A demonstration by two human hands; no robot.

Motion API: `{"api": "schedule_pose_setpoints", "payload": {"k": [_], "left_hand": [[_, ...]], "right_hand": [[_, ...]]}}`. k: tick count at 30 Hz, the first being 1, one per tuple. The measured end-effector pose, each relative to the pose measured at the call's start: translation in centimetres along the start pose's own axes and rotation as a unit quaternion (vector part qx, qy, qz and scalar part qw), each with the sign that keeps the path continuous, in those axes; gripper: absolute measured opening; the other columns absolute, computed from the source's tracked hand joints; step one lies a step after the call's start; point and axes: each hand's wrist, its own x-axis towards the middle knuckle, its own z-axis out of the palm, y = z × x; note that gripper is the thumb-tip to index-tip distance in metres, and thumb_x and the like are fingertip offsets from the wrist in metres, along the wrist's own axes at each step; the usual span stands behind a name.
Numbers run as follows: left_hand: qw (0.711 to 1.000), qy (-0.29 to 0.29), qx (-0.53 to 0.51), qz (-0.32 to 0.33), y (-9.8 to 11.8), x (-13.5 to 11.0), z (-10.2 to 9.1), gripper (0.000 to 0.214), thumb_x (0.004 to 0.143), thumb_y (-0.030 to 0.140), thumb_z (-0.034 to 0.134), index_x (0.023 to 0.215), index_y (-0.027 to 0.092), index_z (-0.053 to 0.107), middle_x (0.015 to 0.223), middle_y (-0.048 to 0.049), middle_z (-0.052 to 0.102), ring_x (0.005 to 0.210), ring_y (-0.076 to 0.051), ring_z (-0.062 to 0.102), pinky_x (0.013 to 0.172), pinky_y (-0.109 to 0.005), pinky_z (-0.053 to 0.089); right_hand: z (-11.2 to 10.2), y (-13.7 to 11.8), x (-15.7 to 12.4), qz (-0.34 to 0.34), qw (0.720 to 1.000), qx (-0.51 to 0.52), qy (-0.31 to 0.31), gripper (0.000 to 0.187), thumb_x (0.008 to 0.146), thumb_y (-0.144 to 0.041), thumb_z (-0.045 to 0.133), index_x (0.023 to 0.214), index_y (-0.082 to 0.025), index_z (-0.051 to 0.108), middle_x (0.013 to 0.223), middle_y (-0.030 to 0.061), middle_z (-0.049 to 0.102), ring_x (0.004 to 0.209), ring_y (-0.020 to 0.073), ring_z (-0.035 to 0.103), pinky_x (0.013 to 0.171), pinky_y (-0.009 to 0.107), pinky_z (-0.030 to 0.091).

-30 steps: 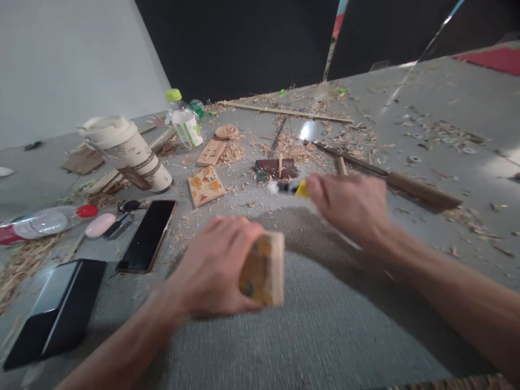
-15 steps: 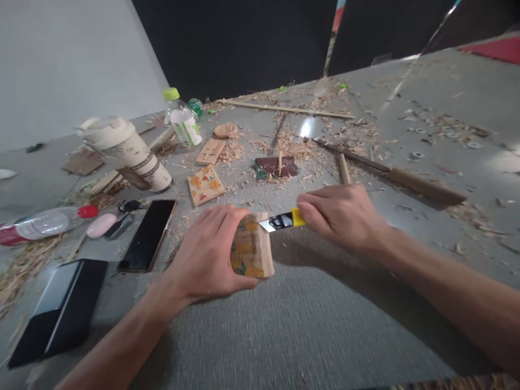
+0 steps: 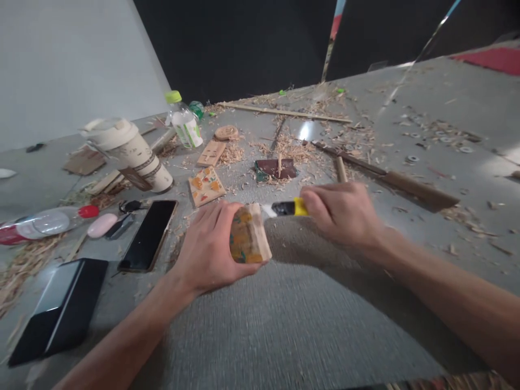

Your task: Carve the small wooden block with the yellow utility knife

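My left hand (image 3: 211, 244) wraps around a small wooden block (image 3: 248, 238) with orange and green painting on its face. Its bare right edge points toward my right hand (image 3: 341, 211), which is closed on the handle of a yellow and black utility knife (image 3: 288, 207). The blurred blade lies close to the block's upper right edge; whether it touches the wood I cannot tell. Beyond my left hand lies a painted wooden tile (image 3: 206, 187) with orange fruit shapes.
A phone (image 3: 148, 235), a black folded device (image 3: 60, 311), a lidded cup (image 3: 130, 154) and plastic bottles stand or lie left. Ahead are a dark red case (image 3: 280, 168), wood shavings and a wooden-handled saw-like tool (image 3: 418, 189). Washers (image 3: 412, 159) lie right.
The knife has shifted slightly right and up, its blade now blurred and off the block's top face. The block has tilted and risen a little in my left hand.
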Motion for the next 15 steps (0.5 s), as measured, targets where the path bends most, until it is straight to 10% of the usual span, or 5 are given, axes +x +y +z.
{"api": "schedule_pose_setpoints", "payload": {"k": [9, 15], "left_hand": [[1.0, -0.002, -0.019, -0.017, 0.3, -0.1, 0.2, 0.079, 0.076, 0.063, 0.085, 0.131, 0.02, 0.048, 0.12, -0.0135, 0.066, 0.111, -0.036, 0.067, 0.096, -0.052, 0.055], [1.0, 0.002, -0.019, 0.012, 0.6, -0.3, -0.2, 0.08, 0.076, 0.062, 0.085, 0.134, 0.022, 0.047, 0.122, -0.0127, 0.067, 0.11, -0.035, 0.067, 0.095, -0.05, 0.054]], "right_hand": [[1.4, 0.5, -0.7, -0.152, 0.982, 0.043, -0.106, 0.05, 0.114, -0.038, 0.035, 0.072, -0.023, 0.057, 0.065, -0.0004, 0.062, 0.056, 0.0141, 0.046, 0.06, 0.037, 0.027], [1.5, 0.2, -0.9, -0.18, 0.984, -0.006, -0.019, 0.051, 0.113, -0.037, 0.032, 0.069, -0.024, 0.052, 0.062, 0.0007, 0.057, 0.057, 0.0158, 0.046, 0.061, 0.037, 0.03]]}}
